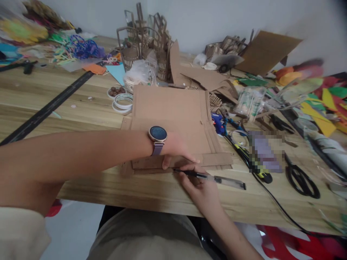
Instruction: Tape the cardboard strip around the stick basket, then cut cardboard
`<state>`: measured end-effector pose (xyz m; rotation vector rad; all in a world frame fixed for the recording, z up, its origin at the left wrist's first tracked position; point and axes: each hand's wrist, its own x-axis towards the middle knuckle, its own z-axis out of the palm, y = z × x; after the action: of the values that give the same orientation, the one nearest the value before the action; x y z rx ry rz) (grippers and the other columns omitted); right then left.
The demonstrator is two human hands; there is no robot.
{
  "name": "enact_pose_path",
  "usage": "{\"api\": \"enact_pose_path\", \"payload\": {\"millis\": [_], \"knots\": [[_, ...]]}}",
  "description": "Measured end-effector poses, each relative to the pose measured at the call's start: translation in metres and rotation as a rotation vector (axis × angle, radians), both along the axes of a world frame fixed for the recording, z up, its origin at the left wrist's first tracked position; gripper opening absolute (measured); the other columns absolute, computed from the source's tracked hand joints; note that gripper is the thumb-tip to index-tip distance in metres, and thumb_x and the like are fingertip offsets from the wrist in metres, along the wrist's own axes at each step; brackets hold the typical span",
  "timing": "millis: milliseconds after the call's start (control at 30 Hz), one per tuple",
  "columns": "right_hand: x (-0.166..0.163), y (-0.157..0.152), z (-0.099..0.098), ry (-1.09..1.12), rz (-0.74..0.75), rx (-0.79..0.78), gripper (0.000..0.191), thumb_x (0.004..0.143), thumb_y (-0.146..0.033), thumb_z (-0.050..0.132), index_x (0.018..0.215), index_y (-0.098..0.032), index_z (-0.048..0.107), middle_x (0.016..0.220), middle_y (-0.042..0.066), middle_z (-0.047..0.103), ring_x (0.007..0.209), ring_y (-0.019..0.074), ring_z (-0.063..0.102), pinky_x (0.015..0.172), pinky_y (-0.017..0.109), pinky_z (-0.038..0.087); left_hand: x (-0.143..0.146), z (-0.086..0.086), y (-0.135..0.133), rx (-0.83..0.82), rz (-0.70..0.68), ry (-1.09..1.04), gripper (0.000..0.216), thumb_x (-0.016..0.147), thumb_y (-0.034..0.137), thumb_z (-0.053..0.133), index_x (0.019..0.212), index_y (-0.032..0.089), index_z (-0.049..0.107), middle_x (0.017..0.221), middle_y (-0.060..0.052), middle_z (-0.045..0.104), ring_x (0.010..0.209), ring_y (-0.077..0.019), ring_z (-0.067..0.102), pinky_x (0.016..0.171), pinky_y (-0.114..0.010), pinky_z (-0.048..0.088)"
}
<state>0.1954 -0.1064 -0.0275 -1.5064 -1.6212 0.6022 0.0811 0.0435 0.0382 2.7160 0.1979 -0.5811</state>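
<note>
A flat brown cardboard sheet [173, 112] lies on the wooden table [81, 115] in front of me. My left hand [176, 150], a round-faced watch on its wrist, lies on the sheet's near edge with the fingers laid flat on a narrow cardboard strip [217, 159]. My right hand [202, 187] is closed around a black pen [214, 177]. The pen's tip touches the near edge of the cardboard just beside my left thumb.
Rolls of white tape [123, 103] sit left of the sheet, with a small bowl behind them. A blue glue gun [218, 122], a yellow-black cutter [255, 164] and black scissors [302, 178] lie to the right. Cardboard baskets [146, 47] and coloured paper scraps crowd the back.
</note>
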Motion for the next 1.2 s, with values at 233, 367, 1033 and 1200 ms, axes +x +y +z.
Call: {"api": "enact_pose_path", "payload": {"millis": [233,367,1033,1200], "knots": [[-0.008,0.001,-0.006,-0.001,0.009,0.015,0.008,0.085,-0.026,0.058,0.081,-0.021,0.063,0.074,0.002,0.07,0.064,0.0156,0.065,0.056,0.025,0.051,0.001,-0.002,0.001,-0.053,0.031,-0.028,0.104,0.048,-0.002,0.089,0.139,0.031,0.051,0.081,0.003,0.078,0.077,-0.0202,0.066,0.07,-0.024,0.039],[-0.008,0.003,-0.008,-0.007,0.012,0.022,0.009,0.086,-0.027,0.057,0.081,-0.021,0.062,0.073,0.002,0.07,0.066,0.0157,0.065,0.058,0.025,0.051,0.002,-0.008,0.003,-0.05,0.027,-0.047,0.105,0.043,0.001,0.091,0.136,0.033,0.055,0.084,0.003,0.078,0.077,-0.0214,0.067,0.068,-0.025,0.039],[0.069,-0.006,0.005,-0.306,-0.308,-0.087,0.025,0.079,-0.044,0.056,0.076,-0.021,0.066,0.075,0.007,0.073,0.069,0.0247,0.069,0.064,0.034,0.053,-0.001,-0.024,0.013,-0.022,-0.072,-0.131,0.111,0.041,0.011,0.095,0.139,0.033,0.051,0.115,-0.003,0.073,0.108,-0.029,0.062,0.097,-0.035,0.04],[0.054,-0.007,0.007,-0.253,-0.237,-0.046,0.02,0.081,-0.039,0.058,0.077,-0.021,0.067,0.074,0.007,0.074,0.072,0.0243,0.07,0.065,0.033,0.054,0.001,-0.022,0.012,0.028,-0.085,-0.056,0.109,0.047,0.018,0.095,0.143,0.034,0.045,0.108,-0.004,0.075,0.1,-0.0262,0.065,0.093,-0.033,0.041]]}}
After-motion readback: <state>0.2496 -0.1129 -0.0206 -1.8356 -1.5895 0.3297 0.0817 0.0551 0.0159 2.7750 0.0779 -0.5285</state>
